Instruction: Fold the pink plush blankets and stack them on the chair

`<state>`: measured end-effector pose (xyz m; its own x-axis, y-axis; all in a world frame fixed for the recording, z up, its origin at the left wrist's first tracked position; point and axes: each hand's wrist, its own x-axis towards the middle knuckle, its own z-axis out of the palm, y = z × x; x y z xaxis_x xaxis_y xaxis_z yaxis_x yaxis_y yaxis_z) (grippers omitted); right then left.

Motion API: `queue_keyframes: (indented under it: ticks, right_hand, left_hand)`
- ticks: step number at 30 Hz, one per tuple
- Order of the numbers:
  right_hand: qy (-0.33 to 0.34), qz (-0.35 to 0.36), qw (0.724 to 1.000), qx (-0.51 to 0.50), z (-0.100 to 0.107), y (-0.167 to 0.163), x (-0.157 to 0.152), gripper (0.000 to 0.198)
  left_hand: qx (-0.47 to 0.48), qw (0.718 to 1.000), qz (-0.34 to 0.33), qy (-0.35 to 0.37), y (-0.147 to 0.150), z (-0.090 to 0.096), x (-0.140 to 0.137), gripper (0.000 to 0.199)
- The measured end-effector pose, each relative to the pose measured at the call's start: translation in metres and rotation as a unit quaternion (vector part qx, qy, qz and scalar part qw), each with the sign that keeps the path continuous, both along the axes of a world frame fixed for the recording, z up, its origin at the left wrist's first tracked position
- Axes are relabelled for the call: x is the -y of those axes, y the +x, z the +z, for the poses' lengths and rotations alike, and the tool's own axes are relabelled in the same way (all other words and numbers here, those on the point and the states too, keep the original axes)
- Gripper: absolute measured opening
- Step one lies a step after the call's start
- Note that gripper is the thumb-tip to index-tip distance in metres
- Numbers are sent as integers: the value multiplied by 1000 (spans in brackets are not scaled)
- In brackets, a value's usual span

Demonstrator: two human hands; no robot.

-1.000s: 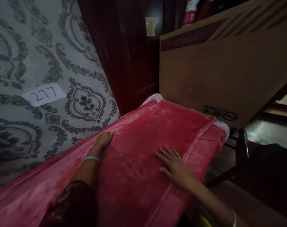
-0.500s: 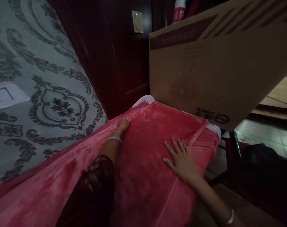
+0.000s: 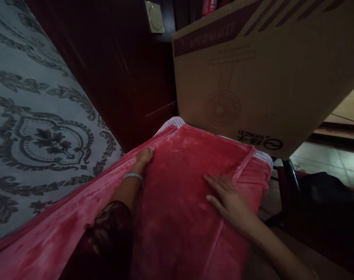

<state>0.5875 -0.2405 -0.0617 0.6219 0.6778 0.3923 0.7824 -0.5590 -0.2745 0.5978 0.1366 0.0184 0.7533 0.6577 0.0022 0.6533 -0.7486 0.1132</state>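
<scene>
A red plush cloth (image 3: 177, 186) covers a long flat surface whose far end shows a striped edge (image 3: 172, 123). On its left part, my left hand (image 3: 144, 156) has its fingers curled closed on the cloth near a long fold. My right hand (image 3: 226, 194) lies open on the right part, fingers stretched forward and thumb apart. A seam (image 3: 242, 165) in the cloth runs just beyond its fingertips. What lies under the cloth is hidden.
A large cardboard box (image 3: 253, 89) with a fan drawing stands at the far end. Patterned wallpaper (image 3: 48, 136) and a dark red wooden panel (image 3: 115, 70) with a switch plate (image 3: 155, 17) border the left. To the right is a dark chair (image 3: 288, 182) with a black item.
The view has turned slightly, so the wall and box sit further left. My right hand's fingers have come closer together. My left hand stays at about the same spot on the cloth.
</scene>
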Motion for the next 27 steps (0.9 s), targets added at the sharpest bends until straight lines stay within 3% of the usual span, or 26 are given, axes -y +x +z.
queue_keyframes:
  ticks: [4, 8, 11, 15, 19, 23, 27]
  right_hand:
    - [6, -73, 996, 44, 14, 38, 4, 69]
    - [-50, -108, 992, 40, -10, 61, 5, 69]
    - [-55, -105, 991, 55, -29, 64, 9, 68]
    - [-48, -100, 992, 65, -32, 63, 11, 69]
    - [-40, -101, 992, 68, -29, 62, 9, 69]
    - [-33, -105, 991, 73, -29, 60, 7, 68]
    - [-29, -99, 992, 75, -29, 60, 9, 67]
  left_hand:
    - [3, 999, -36, -11, 31, 9, 12, 50]
    - [24, 999, -40, 3, 52, -2, 25, 40]
    - [49, 998, -21, 27, 53, -15, 27, 38]
    - [64, 997, -7, 33, 47, -22, 25, 38]
    - [45, 999, -10, 10, 53, -13, 23, 41]
    - [35, 999, -28, -20, 78, 2, 25, 51]
    - [61, 996, -51, -39, 106, 0, 32, 40]
